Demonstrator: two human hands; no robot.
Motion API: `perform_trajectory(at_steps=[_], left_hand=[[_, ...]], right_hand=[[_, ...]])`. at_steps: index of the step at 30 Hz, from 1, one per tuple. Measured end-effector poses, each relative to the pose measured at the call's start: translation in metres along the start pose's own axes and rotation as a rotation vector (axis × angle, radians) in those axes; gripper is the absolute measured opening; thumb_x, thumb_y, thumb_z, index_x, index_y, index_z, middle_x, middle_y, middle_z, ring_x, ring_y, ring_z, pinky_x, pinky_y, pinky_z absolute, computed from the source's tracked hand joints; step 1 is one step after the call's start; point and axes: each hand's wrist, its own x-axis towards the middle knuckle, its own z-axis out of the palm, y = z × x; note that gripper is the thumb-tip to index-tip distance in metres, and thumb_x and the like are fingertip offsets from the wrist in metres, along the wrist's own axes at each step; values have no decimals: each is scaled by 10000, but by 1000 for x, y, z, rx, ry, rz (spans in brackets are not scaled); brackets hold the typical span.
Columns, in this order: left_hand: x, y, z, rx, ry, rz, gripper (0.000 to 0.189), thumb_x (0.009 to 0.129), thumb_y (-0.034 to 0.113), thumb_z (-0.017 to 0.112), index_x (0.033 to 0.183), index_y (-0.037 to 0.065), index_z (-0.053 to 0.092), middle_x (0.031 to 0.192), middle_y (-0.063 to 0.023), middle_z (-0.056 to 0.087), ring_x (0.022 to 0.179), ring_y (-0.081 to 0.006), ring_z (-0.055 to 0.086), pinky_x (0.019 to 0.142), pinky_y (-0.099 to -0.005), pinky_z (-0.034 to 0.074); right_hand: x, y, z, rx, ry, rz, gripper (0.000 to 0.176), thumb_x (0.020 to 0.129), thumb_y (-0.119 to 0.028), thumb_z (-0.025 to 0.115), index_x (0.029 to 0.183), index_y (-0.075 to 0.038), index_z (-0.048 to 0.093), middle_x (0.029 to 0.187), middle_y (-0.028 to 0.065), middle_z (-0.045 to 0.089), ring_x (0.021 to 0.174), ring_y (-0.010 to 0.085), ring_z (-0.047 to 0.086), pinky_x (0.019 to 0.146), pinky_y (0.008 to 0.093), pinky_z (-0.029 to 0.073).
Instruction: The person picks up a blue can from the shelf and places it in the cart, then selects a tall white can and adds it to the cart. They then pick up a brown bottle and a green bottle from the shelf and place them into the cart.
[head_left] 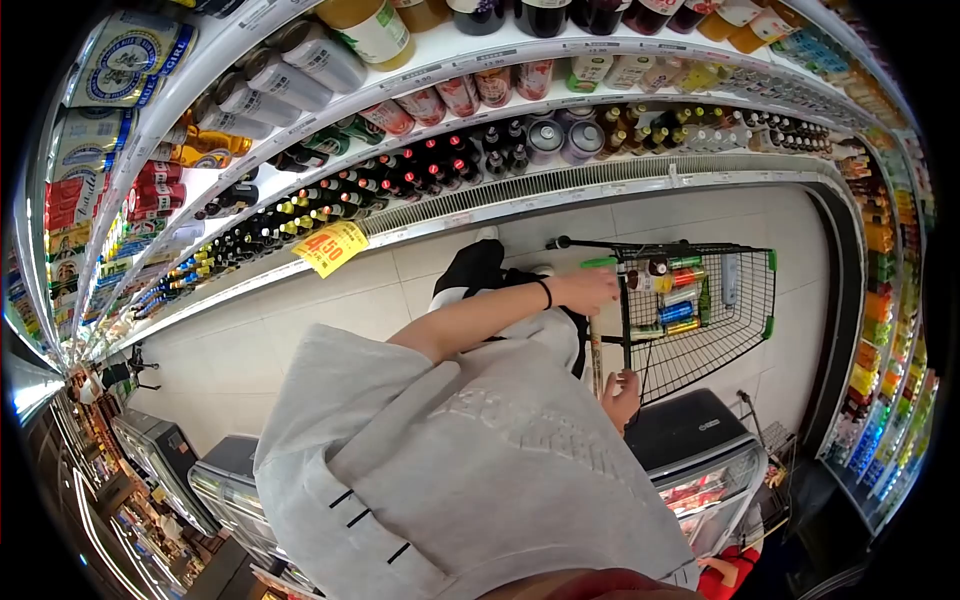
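Note:
A wire shopping cart (760,262) stands at the right, with a handle bar (597,350) facing my body. My left hand (588,290), a black band around its wrist, is closed over the handle near its green end piece (600,262). At the handle's other end, my right hand (621,396) has its fingers curled around the bar; part of its grip is hidden. Inside the basket lie several cans and bottles, among them a blue can (648,314), a brown bottle (656,267) and a green bottle (705,300). A pale blue-grey pack (729,280) lies farther forward.
Drink shelves (560,190) run along my left side; a second shelf (880,330) curves across ahead. A yellow price sign (331,247) juts from the shelf edge. To my right stands a black-topped freezer (690,430). A person in red (728,572) is at the lower right.

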Motion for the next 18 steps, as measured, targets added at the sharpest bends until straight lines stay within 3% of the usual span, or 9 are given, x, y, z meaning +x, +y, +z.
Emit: perform_trajectory(at_steps=[2, 3, 6, 9, 11, 13, 15, 17, 18], left_hand=[[-19, -11, -15, -386, 233, -202, 262, 835, 181, 745, 1063, 65, 688, 1097, -112, 695, 1078, -309, 646, 927, -412, 523], [-30, -31, -12, -513, 279, -266, 250, 845, 176, 740, 1058, 55, 690, 1045, -114, 710, 1009, -298, 674, 883, -401, 542], [-76, -75, -25, -804, 395, -512, 194, 865, 160, 737, 1005, 31, 706, 864, -103, 741, 779, -236, 715, 729, -357, 565], [-120, -101, -34, -637, 550, -576, 180, 866, 193, 778, 881, 22, 726, 739, -64, 716, 664, -161, 664, 640, -315, 529], [-134, -116, -26, -865, 718, -770, 288, 914, 288, 768, 837, 15, 717, 667, -46, 676, 579, -133, 626, 543, -286, 476], [-141, -110, -35, -890, 761, -830, 334, 953, 331, 726, 825, 23, 706, 638, -39, 655, 540, -124, 594, 512, -274, 445], [-141, -112, -41, -917, 806, -890, 387, 991, 374, 684, 813, 31, 695, 609, -32, 633, 500, -115, 562, 482, -262, 413], [-137, -120, -39, -1259, 912, -901, 422, 1036, 407, 606, 813, 54, 671, 573, -24, 603, 459, -110, 501, 456, -264, 391], [-135, -125, -43, -1378, 844, -889, 354, 1066, 366, 564, 920, 57, 657, 702, -54, 677, 562, -117, 556, 552, -268, 473]], right_hand=[[29, -11, -8, 27, 95, -61, 260, 995, -245, 667, 1116, -17, 629, 946, 140, 672, 800, 288, 677, 702, 408, 530], [49, -21, -7, 61, 195, -118, 225, 1005, -203, 654, 1122, -12, 635, 934, 135, 677, 785, 284, 669, 693, 399, 527], [111, -61, 0, 98, 220, -242, 165, 1018, -140, 631, 1101, 2, 642, 898, 135, 680, 764, 259, 652, 676, 377, 520], [169, -98, 27, 96, 175, -276, 142, 1027, -180, 626, 1017, -39, 642, 736, 151, 652, 636, 290, 644, 594, 390, 500], [201, -109, 52, 33, 137, -310, 191, 1033, -232, 615, 925, -75, 619, 627, 168, 605, 554, 357, 623, 526, 421, 471], [223, -137, 66, 28, 162, -416, 310, 1023, -268, 619, 785, -70, 586, 579, 176, 569, 523, 406, 585, 474, 458, 425], [242, -162, 70, -87, 194, -533, 393, 1010, -231, 626, 667, -46, 581, 579, 168, 558, 511, 386, 530, 558, 455, 426], [268, -181, 75, -42, 189, -583, 467, 991, -272, 657, 586, -58, 567, 570, 141, 558, 540, 371, 518, 640, 472, 412], [282, -192, 75, -19, 198, -601, 468, 983, -289, 672, 586, -60, 575, 566, 124, 558, 574, 357, 524, 666, 465, 404]])
